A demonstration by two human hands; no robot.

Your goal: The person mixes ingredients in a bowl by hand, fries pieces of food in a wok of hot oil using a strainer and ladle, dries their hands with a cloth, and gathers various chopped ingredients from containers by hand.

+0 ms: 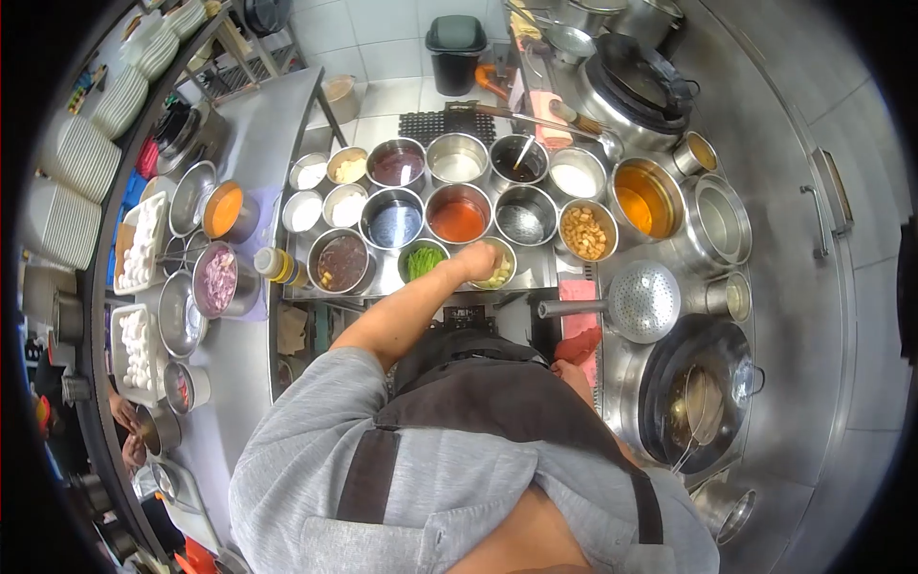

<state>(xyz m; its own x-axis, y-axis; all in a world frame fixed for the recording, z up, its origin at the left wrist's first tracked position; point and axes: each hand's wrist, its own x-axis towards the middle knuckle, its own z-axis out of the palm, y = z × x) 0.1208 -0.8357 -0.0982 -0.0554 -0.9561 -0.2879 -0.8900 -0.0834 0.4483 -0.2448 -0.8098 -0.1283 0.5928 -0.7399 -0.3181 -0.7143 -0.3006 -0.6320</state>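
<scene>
My left hand reaches into a round steel container of pale green chopped pieces; its fingertips are hidden inside. Just left of it stands a container of chopped green herbs. My right hand is low by the counter edge, its fingers closed on a bunched red cloth. Behind my left hand are containers of red sauce and clear liquid. Brown cubes fill another container to the right.
On the right are a perforated ladle, a wok holding a strainer, and a pot of orange oil. The left counter carries egg trays and bowls. Another person's hands show at the lower left.
</scene>
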